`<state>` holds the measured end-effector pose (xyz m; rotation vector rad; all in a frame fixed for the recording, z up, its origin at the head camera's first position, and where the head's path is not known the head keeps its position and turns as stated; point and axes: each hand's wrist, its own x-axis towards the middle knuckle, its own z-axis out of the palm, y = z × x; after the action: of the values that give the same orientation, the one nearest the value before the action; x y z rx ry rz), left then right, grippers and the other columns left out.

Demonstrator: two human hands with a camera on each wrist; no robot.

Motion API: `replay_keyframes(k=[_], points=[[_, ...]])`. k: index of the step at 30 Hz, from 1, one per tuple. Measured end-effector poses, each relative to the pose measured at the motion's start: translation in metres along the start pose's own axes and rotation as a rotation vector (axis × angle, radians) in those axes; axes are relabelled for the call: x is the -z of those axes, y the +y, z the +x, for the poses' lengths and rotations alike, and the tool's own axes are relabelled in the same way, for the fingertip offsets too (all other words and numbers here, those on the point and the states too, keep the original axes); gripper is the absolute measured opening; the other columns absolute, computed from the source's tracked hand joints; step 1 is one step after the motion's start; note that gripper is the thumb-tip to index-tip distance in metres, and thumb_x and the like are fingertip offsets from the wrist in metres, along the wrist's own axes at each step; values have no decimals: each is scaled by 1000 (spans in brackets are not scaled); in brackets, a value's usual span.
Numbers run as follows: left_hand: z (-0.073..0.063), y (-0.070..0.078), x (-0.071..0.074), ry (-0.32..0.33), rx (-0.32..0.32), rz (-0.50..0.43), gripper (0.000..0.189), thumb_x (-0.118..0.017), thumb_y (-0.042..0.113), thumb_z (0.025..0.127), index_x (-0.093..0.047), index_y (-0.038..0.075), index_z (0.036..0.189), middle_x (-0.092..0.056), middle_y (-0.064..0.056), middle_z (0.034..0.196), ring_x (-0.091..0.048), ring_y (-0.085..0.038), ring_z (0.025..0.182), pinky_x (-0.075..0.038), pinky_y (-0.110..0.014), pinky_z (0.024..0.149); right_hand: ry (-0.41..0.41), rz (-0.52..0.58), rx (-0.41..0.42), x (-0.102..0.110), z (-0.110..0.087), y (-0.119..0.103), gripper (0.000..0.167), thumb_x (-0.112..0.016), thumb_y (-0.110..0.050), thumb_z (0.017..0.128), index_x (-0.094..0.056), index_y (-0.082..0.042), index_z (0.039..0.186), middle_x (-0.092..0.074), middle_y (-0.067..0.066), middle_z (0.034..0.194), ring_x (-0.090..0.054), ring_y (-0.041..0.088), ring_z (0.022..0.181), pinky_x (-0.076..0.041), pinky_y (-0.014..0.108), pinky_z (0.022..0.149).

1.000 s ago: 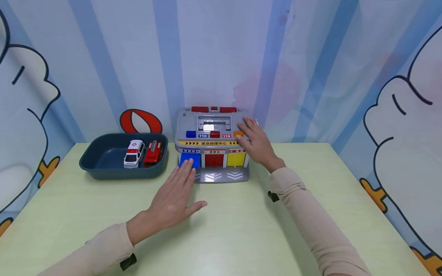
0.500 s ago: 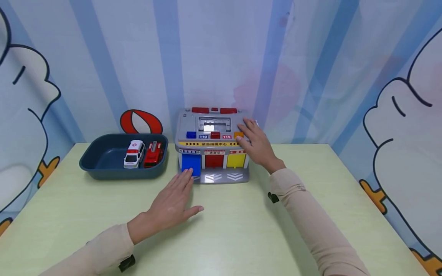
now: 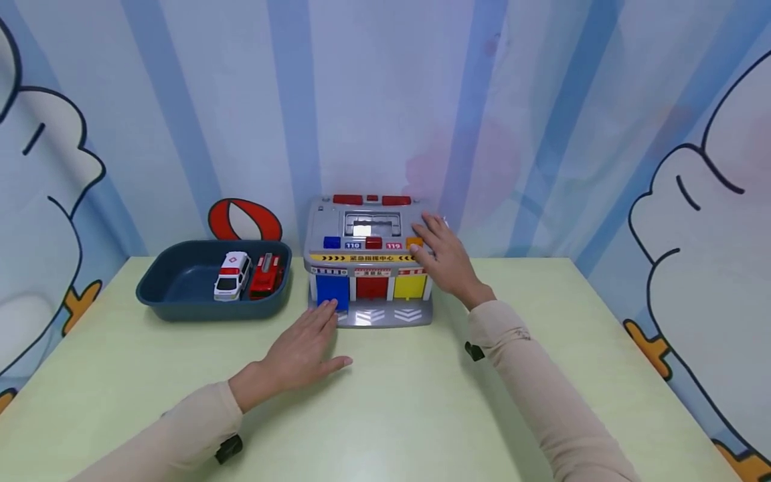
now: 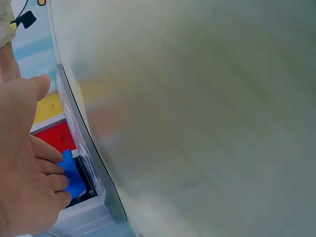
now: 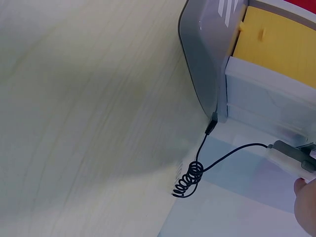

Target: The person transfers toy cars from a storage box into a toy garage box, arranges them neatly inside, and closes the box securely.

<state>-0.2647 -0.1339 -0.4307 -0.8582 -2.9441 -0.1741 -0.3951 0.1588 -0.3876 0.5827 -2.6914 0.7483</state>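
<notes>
A grey toy emergency station (image 3: pixel 325 217) stands at the back of the table, with a blue door (image 3: pixel 332 289), a red door (image 3: pixel 371 288) and a yellow door (image 3: pixel 409 288). My left hand (image 3: pixel 301 348) has its fingers extended and touches the lower part of the blue door. In the left wrist view that blue door (image 4: pixel 73 177) is tilted outward, with a dark opening beside it. On the roof's right corner rests my right hand (image 3: pixel 450 262), fingers spread next to the orange button (image 3: pixel 413 242). The right wrist view catches only a bit of this hand (image 5: pixel 307 207).
Left of the station sits a dark blue tray (image 3: pixel 175 309), holding a white toy ambulance (image 3: pixel 231 276) and a red toy fire truck (image 3: pixel 266 276). A coiled black cord (image 5: pixel 192 174) runs from the station's side to a small handset (image 5: pixel 294 157). A printed curtain (image 3: pixel 373 100) hangs behind.
The blue door's lower edge has come down from a raised, outward tilt. My left fingers have moved down with it and slightly toward me. The right hand stays on the roof.
</notes>
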Motion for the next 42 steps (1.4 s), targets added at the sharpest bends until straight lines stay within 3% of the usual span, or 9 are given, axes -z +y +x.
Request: replay_keyframes(k=[9, 18, 25, 42], points=[[9, -6, -4, -23, 1, -12, 89, -65, 57, 90, -41, -7, 148, -29, -24, 162, -26, -39, 151, -27, -50, 123, 3, 10, 3, -2, -2, 1, 61, -41, -50, 102, -38, -21, 155, -18, 0, 169, -7, 27, 158, -11, 56, 126], [15, -13, 6, -108, -1, -9, 98, -67, 63, 85, -38, -4, 150, -26, -20, 164, -23, -36, 153, -25, -49, 124, -36, -23, 7, 4, 1, -1, 60, -39, -52, 102, -38, -24, 155, -16, 0, 169, -6, 27, 158, -11, 56, 126], [14, -16, 8, -116, -38, -32, 99, -67, 63, 85, -38, -8, 149, -25, -23, 163, -24, -39, 152, -24, -50, 124, -57, -10, 3, 6, 0, -3, 62, -41, -54, 101, -38, -24, 155, -16, -1, 169, -6, 26, 158, -12, 57, 125], [22, -25, 7, -153, -28, -106, 97, -66, 62, 86, -38, -5, 150, -24, -19, 165, -22, -37, 154, -24, -51, 124, -88, 26, 14, 9, -1, 2, 61, -45, -53, 100, -40, -25, 154, -14, -2, 170, -3, 26, 158, -9, 58, 125]])
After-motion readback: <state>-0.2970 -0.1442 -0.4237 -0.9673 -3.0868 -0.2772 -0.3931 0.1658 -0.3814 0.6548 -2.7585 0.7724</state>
